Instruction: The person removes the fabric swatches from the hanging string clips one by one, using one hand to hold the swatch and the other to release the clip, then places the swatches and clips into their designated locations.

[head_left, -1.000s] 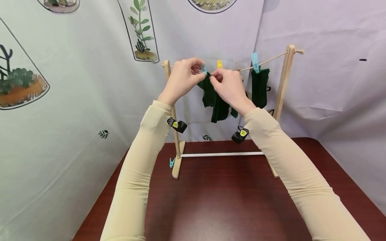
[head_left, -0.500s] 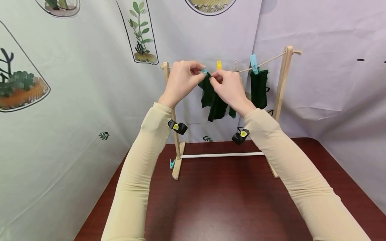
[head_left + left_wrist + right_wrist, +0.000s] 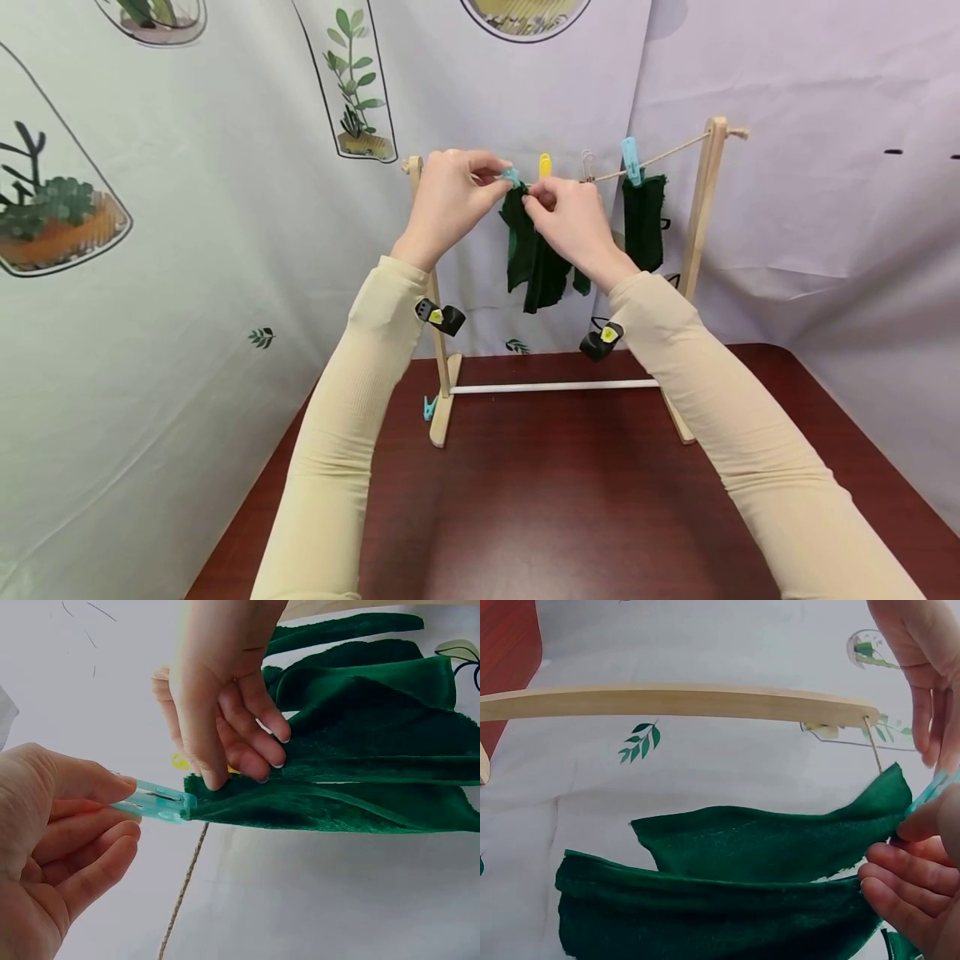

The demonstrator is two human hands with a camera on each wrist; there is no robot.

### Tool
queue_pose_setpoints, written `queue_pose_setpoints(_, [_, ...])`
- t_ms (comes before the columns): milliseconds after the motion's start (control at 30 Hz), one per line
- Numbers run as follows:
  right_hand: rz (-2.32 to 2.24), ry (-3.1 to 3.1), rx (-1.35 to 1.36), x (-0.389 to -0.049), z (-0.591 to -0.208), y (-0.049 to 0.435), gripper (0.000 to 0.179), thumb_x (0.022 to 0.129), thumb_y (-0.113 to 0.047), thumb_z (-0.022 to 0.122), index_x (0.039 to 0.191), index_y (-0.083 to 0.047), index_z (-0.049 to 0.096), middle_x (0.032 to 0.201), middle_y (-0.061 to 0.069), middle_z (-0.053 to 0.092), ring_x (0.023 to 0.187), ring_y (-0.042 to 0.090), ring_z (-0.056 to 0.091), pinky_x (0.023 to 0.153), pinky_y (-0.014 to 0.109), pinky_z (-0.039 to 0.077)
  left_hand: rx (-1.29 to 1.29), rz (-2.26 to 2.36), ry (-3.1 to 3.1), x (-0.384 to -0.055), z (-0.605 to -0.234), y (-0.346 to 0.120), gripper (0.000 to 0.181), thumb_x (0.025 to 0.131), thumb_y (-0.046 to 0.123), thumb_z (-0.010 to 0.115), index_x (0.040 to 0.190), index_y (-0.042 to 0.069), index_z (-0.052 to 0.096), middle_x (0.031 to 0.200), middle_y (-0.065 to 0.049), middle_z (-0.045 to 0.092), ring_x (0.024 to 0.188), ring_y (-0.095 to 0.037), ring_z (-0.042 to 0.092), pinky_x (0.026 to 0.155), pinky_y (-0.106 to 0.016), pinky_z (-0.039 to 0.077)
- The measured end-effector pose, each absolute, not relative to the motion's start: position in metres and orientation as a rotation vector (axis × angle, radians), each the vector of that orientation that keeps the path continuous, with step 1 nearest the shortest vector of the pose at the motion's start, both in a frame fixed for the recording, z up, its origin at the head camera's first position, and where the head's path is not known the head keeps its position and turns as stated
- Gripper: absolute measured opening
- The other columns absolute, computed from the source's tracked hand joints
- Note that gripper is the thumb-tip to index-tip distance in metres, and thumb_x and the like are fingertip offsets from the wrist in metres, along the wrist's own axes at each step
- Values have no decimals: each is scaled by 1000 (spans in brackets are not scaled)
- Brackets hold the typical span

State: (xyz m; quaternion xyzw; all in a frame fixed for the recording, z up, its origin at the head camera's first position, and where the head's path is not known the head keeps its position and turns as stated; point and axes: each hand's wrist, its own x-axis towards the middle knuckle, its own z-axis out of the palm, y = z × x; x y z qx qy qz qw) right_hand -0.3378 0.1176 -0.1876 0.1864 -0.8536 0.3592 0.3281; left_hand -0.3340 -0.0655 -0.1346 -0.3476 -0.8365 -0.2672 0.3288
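Between thumb and fingers, my left hand pinches a light blue clothespin. Its nose sits on the top edge of a dark green velvety cloth, right at the rope. My right hand pinches the same cloth near its upper edge, just beside the clothespin. In the head view the cloth drapes down in two hanging parts below the hands. The right wrist view shows both parts, with the clothespin partly covered by fingers.
The rope runs between two wooden posts. A yellow clothespin, a wire clip and another blue clothespin holding green cloth are on it. A small blue clothespin lies by the left foot on the brown table.
The blue clothespin in my left hand has tipped over from a more upright pose. The cloth's lower end hangs slightly lower. Both hands stay nearly in place.
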Motion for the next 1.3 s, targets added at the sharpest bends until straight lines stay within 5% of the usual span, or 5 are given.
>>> queue_pose_setpoints(533, [997, -2207, 532, -328, -191, 127, 24, 101, -20, 58, 109, -4, 74, 103, 10, 74, 90, 22, 66, 82, 37, 54, -923, -879, -2118, -321, -130, -83, 26, 93, 13, 69, 117, 4, 71, 102, -7, 72, 95, -12, 65, 86, -17, 52])
queue_pose_setpoints(1067, [1162, -2027, 533, -303, -194, 158, 21, 100, -16, 61, 110, -3, 74, 105, 11, 74, 86, 2, 65, 78, 17, 49, -753, -1047, -2053, -321, -149, -127, 32, 95, 22, 68, 124, 8, 70, 100, -4, 68, 94, -11, 66, 86, -24, 54])
queue_pose_setpoints(1300, [1449, -1816, 619, -289, -194, 179, 14, 100, -6, 59, 102, 0, 72, 96, -4, 76, 81, 7, 68, 70, 16, 50, -686, -1040, -2060, -319, -163, -143, 35, 96, 25, 68, 127, 9, 68, 103, -7, 64, 99, -15, 68, 86, -27, 55])
